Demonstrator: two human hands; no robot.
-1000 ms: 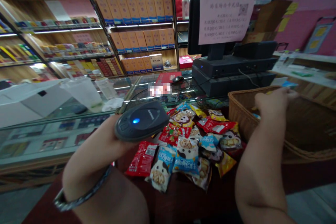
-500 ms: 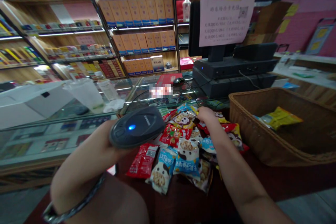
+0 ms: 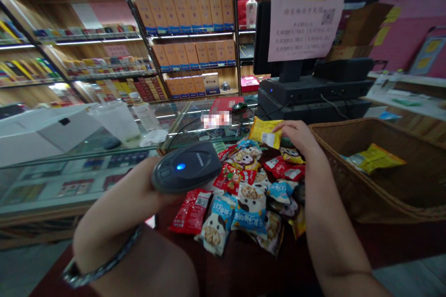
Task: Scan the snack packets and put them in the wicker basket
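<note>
My left hand (image 3: 146, 190) grips a dark grey barcode scanner (image 3: 186, 167) with a blue light lit on top, held just left of a pile of snack packets (image 3: 244, 190) on the dark red counter. My right hand (image 3: 296, 139) is raised over the far side of the pile and pinches a yellow snack packet (image 3: 266, 132) with its white label facing the scanner. A metal bracelet (image 3: 101, 262) circles my left wrist.
A wicker basket (image 3: 334, 167) stands right of the pile with a yellow packet (image 3: 374, 158) inside. Behind are a till with monitor (image 3: 296, 32), a glass display counter (image 3: 69, 167) at left, and shelves of boxed goods (image 3: 188, 28).
My right hand left the basket, where a yellow packet now lies, reached into the pile and lifted another yellow packet. The scanner hand barely moved.
</note>
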